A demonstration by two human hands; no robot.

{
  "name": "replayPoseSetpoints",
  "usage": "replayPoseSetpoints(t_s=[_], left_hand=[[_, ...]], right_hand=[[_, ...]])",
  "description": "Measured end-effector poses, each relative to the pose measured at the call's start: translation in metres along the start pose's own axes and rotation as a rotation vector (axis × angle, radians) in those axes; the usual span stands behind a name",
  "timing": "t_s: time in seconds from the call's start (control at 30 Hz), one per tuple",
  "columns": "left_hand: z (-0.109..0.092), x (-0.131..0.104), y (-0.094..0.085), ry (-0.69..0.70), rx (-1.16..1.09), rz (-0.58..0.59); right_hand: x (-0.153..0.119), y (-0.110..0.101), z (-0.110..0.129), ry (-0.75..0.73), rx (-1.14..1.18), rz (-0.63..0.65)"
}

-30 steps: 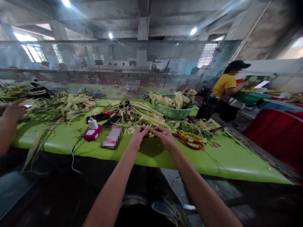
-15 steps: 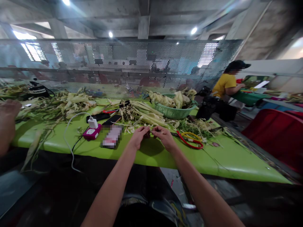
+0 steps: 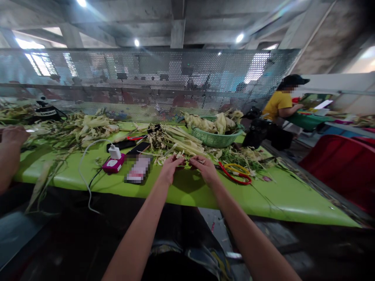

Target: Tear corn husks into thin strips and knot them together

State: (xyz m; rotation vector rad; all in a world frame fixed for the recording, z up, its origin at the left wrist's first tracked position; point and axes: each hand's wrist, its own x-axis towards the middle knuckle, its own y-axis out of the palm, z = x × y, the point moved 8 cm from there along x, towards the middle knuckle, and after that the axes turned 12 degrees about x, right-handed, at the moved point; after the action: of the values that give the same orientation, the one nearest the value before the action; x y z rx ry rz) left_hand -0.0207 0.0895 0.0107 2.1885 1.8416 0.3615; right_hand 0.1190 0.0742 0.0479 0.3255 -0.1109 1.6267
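Note:
Over the front part of the green-covered table (image 3: 181, 192), my left hand (image 3: 172, 167) and my right hand (image 3: 205, 168) face each other, slightly apart. Both are closed in a pinch. Small pale bits show at the fingers, too tiny to name. Just behind my hands lies a heap of pale green and yellowish plant stalks (image 3: 187, 145). To the right of my right hand rest scissors (image 3: 236, 180) with red and yellow handles; their blades are partly hidden. A phone (image 3: 140, 168) lies left of my left hand.
A green basket (image 3: 216, 139) of withered leaves stands behind. Left are a purple power cube (image 3: 113, 164) with a white charger (image 3: 115, 151) and cable, dark phones, and more plant matter (image 3: 90, 127). A co-worker's hand (image 3: 14, 134) is at far left; another person (image 3: 279, 103) sits right.
My two hands have drawn slightly apart, and the gap between their fingertips is wider. The co-worker's hand at the far left has shifted its pose. Table items are unmoved.

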Motion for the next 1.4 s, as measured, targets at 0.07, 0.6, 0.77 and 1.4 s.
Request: replayPoseSetpoints(t_s=[0.07,0.6,0.77,1.4], left_hand=[[-0.001,0.0,0.002,0.007,0.022,0.022],[-0.002,-0.002,-0.001,-0.006,-0.008,-0.046],[-0.001,-0.001,-0.001,-0.011,-0.037,-0.046],[0.0,-0.004,0.02,0.053,0.123,0.156]], right_hand=[[0.0,0.0,0.0,-0.005,-0.002,0.001],[-0.003,0.01,-0.006,0.064,-0.033,0.098],[-0.003,0.013,-0.003,0.01,-0.113,0.124],[0.001,-0.007,-0.001,-0.012,0.132,-0.059]])
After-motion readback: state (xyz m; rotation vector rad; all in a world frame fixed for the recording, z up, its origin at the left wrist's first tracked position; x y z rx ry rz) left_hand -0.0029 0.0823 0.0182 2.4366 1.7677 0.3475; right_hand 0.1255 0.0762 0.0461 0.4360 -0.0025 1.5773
